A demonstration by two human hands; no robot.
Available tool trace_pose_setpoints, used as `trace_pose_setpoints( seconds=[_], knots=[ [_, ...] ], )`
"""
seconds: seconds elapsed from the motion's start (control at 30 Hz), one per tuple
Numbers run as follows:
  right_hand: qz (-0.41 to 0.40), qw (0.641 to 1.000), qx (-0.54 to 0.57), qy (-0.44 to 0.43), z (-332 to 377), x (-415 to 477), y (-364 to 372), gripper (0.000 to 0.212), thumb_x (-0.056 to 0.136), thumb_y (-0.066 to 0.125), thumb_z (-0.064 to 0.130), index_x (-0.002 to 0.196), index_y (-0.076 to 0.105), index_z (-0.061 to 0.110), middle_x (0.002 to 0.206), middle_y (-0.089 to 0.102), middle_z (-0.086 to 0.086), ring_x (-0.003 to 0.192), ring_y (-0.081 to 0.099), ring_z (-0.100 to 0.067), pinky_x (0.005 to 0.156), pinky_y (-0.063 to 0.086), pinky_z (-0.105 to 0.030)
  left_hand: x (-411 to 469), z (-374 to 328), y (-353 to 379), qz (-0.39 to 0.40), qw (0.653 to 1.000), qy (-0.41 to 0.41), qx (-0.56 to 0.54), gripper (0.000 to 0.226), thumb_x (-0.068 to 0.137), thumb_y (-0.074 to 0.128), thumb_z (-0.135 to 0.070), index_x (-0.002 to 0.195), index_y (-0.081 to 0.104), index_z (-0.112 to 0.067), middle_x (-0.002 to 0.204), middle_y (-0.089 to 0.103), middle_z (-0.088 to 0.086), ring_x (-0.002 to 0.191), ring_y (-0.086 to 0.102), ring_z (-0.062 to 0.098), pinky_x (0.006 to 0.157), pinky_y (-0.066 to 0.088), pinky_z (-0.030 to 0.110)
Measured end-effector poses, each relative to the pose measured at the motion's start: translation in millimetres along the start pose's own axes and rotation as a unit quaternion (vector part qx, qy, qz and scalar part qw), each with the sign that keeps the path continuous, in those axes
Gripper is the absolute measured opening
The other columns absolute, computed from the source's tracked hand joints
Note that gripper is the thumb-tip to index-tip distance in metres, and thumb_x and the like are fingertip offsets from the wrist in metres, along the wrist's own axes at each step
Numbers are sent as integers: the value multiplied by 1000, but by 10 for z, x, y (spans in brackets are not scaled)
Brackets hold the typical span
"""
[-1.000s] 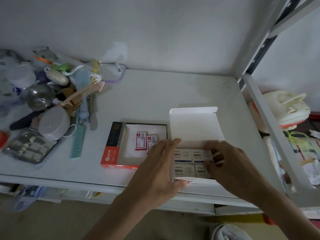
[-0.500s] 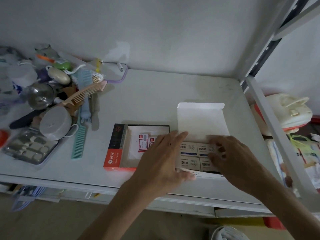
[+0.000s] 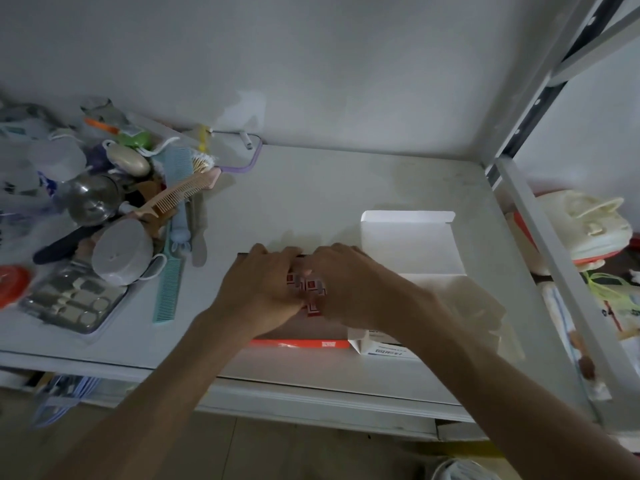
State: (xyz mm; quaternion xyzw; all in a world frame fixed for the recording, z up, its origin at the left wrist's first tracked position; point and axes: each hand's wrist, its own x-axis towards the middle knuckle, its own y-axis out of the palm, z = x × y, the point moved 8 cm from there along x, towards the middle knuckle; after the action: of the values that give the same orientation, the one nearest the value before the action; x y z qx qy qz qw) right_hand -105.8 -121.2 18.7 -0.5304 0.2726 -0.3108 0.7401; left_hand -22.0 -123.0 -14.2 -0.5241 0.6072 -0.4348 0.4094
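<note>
back middle: bare shelf (image 3: 346, 188) behind the boxes, loads of room to pass
left: clutter pile (image 3: 104, 202) plus green comb (image 3: 169, 289), pretty much blocked
right: white box lid (image 3: 408, 244) flipped open, shelf post (image 3: 539, 258) just past it
front: red box (image 3: 301, 344) hogs it

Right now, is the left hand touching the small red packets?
Touching. The head view shows the left hand gripping the small red packets, with no gap.

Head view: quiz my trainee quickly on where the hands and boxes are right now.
1. True or false: the left hand and right hand are both over the orange-edged cardboard box.
2. The white cardboard box beside it has its lid: A open, B shut, C missing.
3. Fill in: the long teal plastic comb lies to the orange-edged box's ___.
Key: 1 true; 2 A; 3 left.
</note>
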Motion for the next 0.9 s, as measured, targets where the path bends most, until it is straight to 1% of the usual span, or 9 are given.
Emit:
trace_pose_setpoints(
  seconds=[0.2,0.27,0.33,0.43,0.5,0.57,0.63,0.77,0.9],
  knots=[
    [34,998,-41,18,-97,65,124,47,76,66,29,121,52,28,93,68,2,86,46,-20,87,34,-32,-5,90,49,-10,999,25,-33,69,69,77,-47,131,51,-29,110,72,-6,104,65,19,92,44,33],
    [13,995,-90,26,-104,63,88,43,74,65,26,115,53,22,96,67,-2,97,52,-24,85,30,-32,-14,128,70,5,998,26,-53,68,70,77,-35,132,49,-30,112,72,-6,105,65,19,96,45,34],
    [-1,992,-120,37,-110,81,82,36,77,62,35,108,55,18,98,67,-5,103,54,-27,86,30,-33,-31,159,102,33,996,18,-82,69,71,71,-20,133,46,-36,111,71,-7,107,62,21,96,45,37],
    [18,991,-122,44,-103,78,124,45,76,63,52,111,57,23,101,68,-4,105,55,-26,91,31,-34,-75,169,186,70,991,5,-113,79,70,60,-3,136,40,-42,119,64,-4,114,53,26,95,47,38],
    [26,990,-132,44,-103,45,150,48,72,69,48,111,56,22,104,66,-4,106,54,-26,91,31,-34,-93,191,229,77,990,-1,-122,87,70,61,0,140,34,-43,128,57,-6,122,47,27,97,47,40],
    [16,986,-162,27,-77,31,178,41,73,71,33,109,57,19,106,64,-3,107,52,-25,90,30,-33,-86,230,242,69,992,0,-108,88,70,65,-4,141,31,-44,126,58,-12,123,44,26,99,45,40],
    [0,984,-180,16,-51,40,171,30,74,68,23,103,60,18,104,66,-1,108,51,-24,89,29,-33,-69,256,212,48,994,16,-100,81,70,70,-8,134,38,-45,106,64,-17,116,52,25,95,48,39],
    [-20,988,-155,21,-46,60,105,15,72,66,18,80,54,22,95,68,-4,102,53,-25,83,27,-32,-108,265,218,99,990,24,-102,67,71,69,-19,128,45,-45,86,55,-27,112,51,22,91,50,39],
    [-28,989,-146,11,-59,72,133,25,72,66,19,67,41,21,85,66,-3,95,56,-24,79,26,-31,-209,272,222,161,980,40,-105,57,64,67,-58,118,48,-51,90,54,-36,114,51,16,94,47,40]
  ],
)
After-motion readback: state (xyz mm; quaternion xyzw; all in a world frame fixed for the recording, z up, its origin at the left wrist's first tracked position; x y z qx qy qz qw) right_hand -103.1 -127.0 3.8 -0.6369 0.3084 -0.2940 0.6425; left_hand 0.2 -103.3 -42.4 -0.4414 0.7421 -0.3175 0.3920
